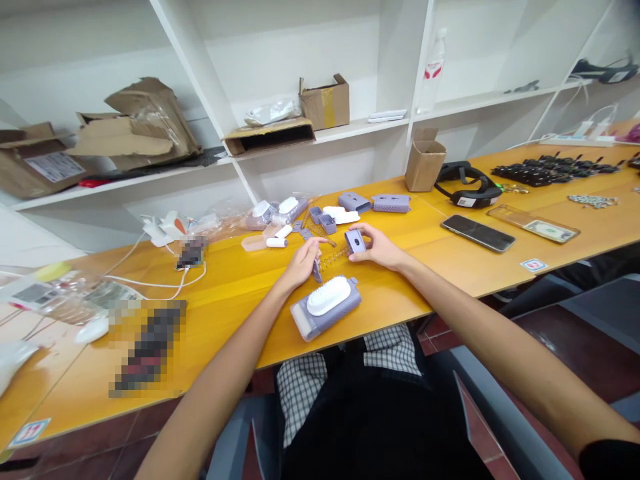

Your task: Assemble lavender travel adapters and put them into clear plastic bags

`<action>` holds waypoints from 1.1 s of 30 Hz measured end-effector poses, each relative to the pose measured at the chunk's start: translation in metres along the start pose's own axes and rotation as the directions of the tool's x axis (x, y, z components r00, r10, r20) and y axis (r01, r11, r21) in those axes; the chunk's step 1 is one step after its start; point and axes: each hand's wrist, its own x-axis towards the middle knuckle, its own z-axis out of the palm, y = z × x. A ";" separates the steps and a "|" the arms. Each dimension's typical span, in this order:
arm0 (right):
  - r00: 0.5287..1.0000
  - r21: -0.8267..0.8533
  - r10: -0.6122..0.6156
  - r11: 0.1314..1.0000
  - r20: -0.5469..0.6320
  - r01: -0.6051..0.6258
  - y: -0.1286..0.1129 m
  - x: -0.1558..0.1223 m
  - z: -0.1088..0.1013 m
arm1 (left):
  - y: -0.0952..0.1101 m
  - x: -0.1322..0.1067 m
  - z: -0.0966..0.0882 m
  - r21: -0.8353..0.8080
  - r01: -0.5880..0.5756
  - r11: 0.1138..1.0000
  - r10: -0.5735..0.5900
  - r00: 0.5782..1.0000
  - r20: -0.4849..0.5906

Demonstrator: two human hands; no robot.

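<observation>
Above the wooden table, my right hand (383, 248) grips a small purple plastic housing (355, 242) with a dark hole in its face. My left hand (301, 263) is closed on a flat purple plastic piece (317, 271), partly hidden by the fingers. A thin coil spring (334, 259) stretches across the gap between these two parts. Just in front of both hands lies a purple case (327, 325) with a white bristled oval brush pad (329, 296) on top. Behind the hands are purple cups (327, 223), white pieces (342, 215) and white rollers (277, 243).
Two purple shells (391, 203) lie at the back, near bagged units (261, 213). To the right are a phone (478, 233), a phone case with a banknote (534, 223), a headset (467, 185) and a cardboard box (425, 162). Cables and a bottle (55, 293) occupy the left.
</observation>
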 end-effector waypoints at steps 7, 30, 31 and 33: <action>0.987 0.012 0.020 1.000 -0.162 -0.019 -0.007 0.001 -0.008 | 0.015 0.008 -0.019 -0.098 0.113 0.989 -0.130 0.974 -0.184; 0.896 0.304 0.346 0.917 -0.279 -0.259 -0.031 0.001 -0.014 | 0.054 -0.107 -0.059 0.545 0.154 0.824 -0.171 0.985 -0.019; 0.894 0.299 0.355 0.915 -0.275 -0.271 -0.031 0.001 -0.014 | 0.055 -0.109 -0.059 0.542 0.146 0.828 -0.155 0.988 -0.029; 0.891 0.294 0.370 0.910 -0.262 -0.291 -0.031 0.000 -0.013 | 0.056 -0.113 -0.053 0.546 0.118 0.830 -0.105 0.993 -0.056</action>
